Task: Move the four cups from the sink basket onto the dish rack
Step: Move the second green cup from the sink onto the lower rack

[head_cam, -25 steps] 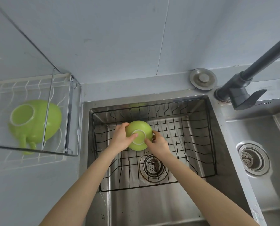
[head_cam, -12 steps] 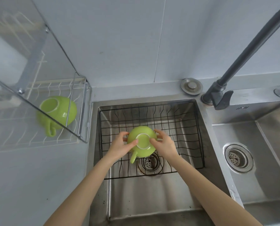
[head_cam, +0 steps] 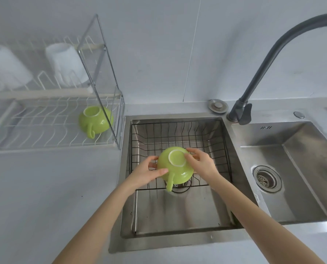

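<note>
Since half a second ago, more of the dish rack [head_cam: 50, 119] has been brought into view, and the green cup [head_cam: 175, 165] has been lifted clear above the sink basket [head_cam: 179, 130], which otherwise appears emptied. Well to the cup's left lies the rack, where two white cups and one green cup [head_cam: 96, 120] are already rested. The held cup is kept upside down, handle toward the person, clasped by the left hand [head_cam: 146, 173] and right hand [head_cam: 201, 162] on opposite sides; the left hand is nearer the rack.

faucet [head_cam: 261, 60]: dark, arched, mounted between two basins
second basin [head_cam: 292, 168]: steel, right side, round drain
plug [head_cam: 218, 106]: metal disc behind sink
surface [head_cam: 44, 187]: pale grey
</note>
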A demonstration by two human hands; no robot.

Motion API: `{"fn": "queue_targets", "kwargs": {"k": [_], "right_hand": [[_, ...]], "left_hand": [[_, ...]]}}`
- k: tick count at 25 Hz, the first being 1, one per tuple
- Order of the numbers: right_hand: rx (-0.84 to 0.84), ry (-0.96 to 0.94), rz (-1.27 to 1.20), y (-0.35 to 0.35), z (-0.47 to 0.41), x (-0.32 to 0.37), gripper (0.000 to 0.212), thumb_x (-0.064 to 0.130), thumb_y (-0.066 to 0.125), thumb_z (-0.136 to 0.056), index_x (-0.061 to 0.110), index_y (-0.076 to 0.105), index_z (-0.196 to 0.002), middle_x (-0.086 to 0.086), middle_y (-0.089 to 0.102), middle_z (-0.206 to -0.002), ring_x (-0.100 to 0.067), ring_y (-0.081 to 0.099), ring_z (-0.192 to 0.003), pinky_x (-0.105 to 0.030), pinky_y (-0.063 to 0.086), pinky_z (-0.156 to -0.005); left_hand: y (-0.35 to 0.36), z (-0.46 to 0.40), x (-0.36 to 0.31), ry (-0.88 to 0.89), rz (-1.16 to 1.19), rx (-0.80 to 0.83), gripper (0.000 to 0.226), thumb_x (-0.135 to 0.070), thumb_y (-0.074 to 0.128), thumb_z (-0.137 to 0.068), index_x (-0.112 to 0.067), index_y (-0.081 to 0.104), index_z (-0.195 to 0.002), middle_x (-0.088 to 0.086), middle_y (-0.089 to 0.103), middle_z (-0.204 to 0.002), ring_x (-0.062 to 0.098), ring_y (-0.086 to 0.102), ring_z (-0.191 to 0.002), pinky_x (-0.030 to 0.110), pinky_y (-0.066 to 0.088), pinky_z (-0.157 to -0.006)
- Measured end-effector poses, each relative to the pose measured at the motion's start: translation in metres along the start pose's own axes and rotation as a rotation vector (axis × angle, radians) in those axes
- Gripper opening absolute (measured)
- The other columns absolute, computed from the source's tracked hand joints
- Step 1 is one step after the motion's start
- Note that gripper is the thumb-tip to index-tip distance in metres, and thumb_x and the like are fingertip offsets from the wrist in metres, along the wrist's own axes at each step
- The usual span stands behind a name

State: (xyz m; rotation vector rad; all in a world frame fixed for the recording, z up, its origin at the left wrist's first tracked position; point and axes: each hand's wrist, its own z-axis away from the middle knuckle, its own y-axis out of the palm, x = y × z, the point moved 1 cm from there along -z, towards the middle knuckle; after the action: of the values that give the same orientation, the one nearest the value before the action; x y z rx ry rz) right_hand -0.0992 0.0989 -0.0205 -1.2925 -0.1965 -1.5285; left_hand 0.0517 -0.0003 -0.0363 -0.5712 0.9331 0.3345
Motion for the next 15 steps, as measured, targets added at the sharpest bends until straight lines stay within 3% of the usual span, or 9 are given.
{"fn": "queue_targets", "kwargs": {"k": [3, 8, 12, 15], "right_hand": [[0.007, -0.037, 0.01, 0.01, 0.017, 0.009, 0.043, 0.032, 0.051, -0.09, 0.019, 0.05, -0.131, -0.01, 0.061, -0.125, -0.025, 0.055, -0.118, -0.038, 0.044, -0.103], [0.062, -0.142, 0.107, 0.036, 0.045, 0.027, 0.055, 0.035, 0.058, -0.087, 0.021, 0.041, -0.137, -0.006, 0.058, -0.129, -0.021, 0.053, -0.117, -0.025, 0.039, -0.092], [0.132, -0.172, 0.22, 0.067, 0.064, 0.043, 0.079, 0.039, 0.066, -0.08, 0.022, 0.025, -0.145, -0.008, 0.044, -0.14, -0.023, 0.04, -0.131, -0.033, 0.034, -0.106], [0.112, -0.201, 0.253, 0.094, 0.077, 0.059, 0.084, 0.038, 0.068, -0.078, 0.022, 0.022, -0.146, -0.011, 0.041, -0.142, -0.025, 0.036, -0.133, -0.035, 0.032, -0.109]], "left_hand": [[-0.011, 0.018, 0.006, 0.016, 0.001, -0.035, 0.058, -0.028, 0.067, -0.081, -0.015, 0.04, -0.131, 0.002, 0.054, -0.11, 0.015, 0.055, -0.095, 0.026, 0.049, -0.075], [-0.038, 0.047, 0.019, 0.028, 0.041, -0.054, 0.056, -0.028, 0.065, -0.082, -0.015, 0.04, -0.13, 0.005, 0.055, -0.114, 0.014, 0.056, -0.092, 0.02, 0.047, -0.063], [-0.068, 0.065, 0.034, 0.043, 0.032, -0.094, 0.057, -0.024, 0.066, -0.081, -0.01, 0.04, -0.13, 0.011, 0.055, -0.116, 0.017, 0.056, -0.09, 0.019, 0.047, -0.059], [-0.091, 0.078, 0.046, 0.057, 0.03, -0.113, 0.058, -0.023, 0.067, -0.081, -0.009, 0.039, -0.13, 0.009, 0.054, -0.111, 0.015, 0.056, -0.083, 0.017, 0.045, -0.055]]}}
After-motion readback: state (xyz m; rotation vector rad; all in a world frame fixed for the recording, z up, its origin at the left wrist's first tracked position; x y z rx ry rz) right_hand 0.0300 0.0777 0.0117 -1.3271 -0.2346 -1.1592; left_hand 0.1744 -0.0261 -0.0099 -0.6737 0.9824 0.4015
